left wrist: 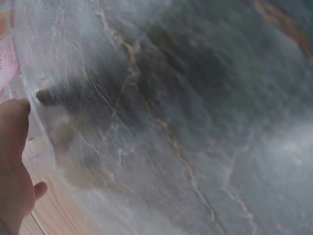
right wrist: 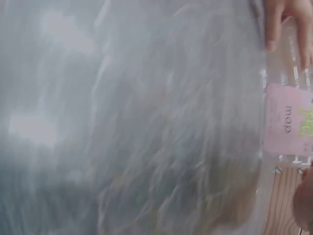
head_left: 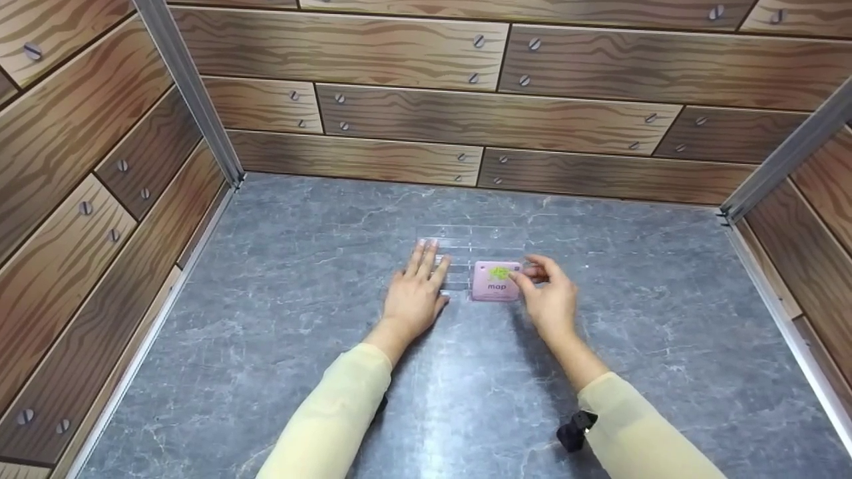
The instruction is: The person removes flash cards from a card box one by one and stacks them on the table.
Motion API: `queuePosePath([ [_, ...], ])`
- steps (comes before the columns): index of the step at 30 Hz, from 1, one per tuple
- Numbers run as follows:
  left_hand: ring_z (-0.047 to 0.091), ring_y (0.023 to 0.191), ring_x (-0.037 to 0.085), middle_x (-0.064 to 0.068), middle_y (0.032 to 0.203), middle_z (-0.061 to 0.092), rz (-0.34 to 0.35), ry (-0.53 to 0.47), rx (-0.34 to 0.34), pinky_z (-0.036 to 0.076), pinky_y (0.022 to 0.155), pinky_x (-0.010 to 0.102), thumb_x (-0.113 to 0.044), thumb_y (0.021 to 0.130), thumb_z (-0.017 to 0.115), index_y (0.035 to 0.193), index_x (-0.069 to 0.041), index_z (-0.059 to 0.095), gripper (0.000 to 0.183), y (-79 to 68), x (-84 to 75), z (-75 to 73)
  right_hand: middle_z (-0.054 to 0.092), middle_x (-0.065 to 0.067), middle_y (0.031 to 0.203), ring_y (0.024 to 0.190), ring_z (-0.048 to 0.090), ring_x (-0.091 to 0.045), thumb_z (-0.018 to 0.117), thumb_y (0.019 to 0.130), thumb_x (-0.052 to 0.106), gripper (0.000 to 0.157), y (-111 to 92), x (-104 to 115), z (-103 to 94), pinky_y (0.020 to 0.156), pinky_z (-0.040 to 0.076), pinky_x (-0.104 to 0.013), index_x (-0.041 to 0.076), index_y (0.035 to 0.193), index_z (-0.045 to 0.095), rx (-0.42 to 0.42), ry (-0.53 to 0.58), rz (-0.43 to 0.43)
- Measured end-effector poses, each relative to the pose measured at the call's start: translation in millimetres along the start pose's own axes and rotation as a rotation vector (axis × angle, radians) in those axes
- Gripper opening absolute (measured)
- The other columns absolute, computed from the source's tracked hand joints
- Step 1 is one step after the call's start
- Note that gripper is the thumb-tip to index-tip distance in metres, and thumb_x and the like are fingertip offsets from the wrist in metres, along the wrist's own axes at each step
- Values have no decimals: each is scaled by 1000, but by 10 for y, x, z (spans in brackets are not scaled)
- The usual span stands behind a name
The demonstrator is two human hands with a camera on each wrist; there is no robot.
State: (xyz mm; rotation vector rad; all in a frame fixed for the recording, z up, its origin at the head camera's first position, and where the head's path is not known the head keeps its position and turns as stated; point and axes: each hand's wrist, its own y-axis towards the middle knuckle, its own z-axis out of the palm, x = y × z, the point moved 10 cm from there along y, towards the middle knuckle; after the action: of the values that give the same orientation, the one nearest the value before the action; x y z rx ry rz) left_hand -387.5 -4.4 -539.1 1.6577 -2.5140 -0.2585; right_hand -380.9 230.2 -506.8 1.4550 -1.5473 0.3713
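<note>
A clear plastic rack with stepped ledges stands in the middle of the grey marbled surface. My left hand rests on its left side, fingers stretched out. At the rack's right front is a pink rounded square card printed with a green picture and the word "map". My right hand pinches this card by its right edge, thumb on the front. In the left wrist view, the left hand touches the clear rack's edge. The card shows between both hands in the right wrist view.
Wood-patterned panels enclose the surface at the back and both sides. Metal strips run along the corners. A small black device sits at the right sleeve.
</note>
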Motion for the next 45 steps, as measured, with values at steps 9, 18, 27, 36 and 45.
queuePosePath([
  [9, 19, 162, 32, 13, 175, 24, 6, -8, -24, 56, 99, 46, -50, 102, 66, 164, -17, 42, 74, 4, -3, -4, 74, -7, 85, 65, 59, -3, 85, 91, 11, 37, -86, -217, 124, 57, 47, -15, -3, 122, 72, 39, 203, 311],
  [18, 16, 162, 32, 12, 176, 21, 2, -23, -5, 54, 102, 48, -50, 103, 65, 165, -18, 40, 75, 7, -7, 13, 70, 4, 75, 57, 54, -3, 84, 92, 17, 32, -143, -288, 185, 49, 41, -18, 0, 116, 73, -3, 244, 413],
  [27, 17, 162, 32, 12, 176, 21, -1, -13, -2, 54, 102, 49, -51, 102, 65, 165, -19, 40, 75, 5, -5, 1, 66, 6, 75, 65, 58, -8, 81, 93, 13, 25, -154, -318, 212, 52, 44, -18, -3, 110, 70, -22, 376, 477],
  [36, 20, 162, 32, 12, 175, 24, 2, -26, -28, 56, 98, 48, -49, 102, 67, 164, -17, 42, 74, -3, 1, -40, 71, 4, 75, 70, 67, -8, 80, 94, 10, 21, -129, -335, 233, 68, 57, -24, -6, 104, 70, 10, 418, 519],
  [45, 21, 161, 33, 13, 174, 25, 2, -28, -34, 56, 97, 49, -49, 101, 68, 163, -16, 44, 74, 0, -6, -42, 70, 3, 76, 70, 65, -8, 79, 94, 7, 18, -104, -384, 231, 67, 57, -22, -7, 102, 71, 17, 421, 526],
])
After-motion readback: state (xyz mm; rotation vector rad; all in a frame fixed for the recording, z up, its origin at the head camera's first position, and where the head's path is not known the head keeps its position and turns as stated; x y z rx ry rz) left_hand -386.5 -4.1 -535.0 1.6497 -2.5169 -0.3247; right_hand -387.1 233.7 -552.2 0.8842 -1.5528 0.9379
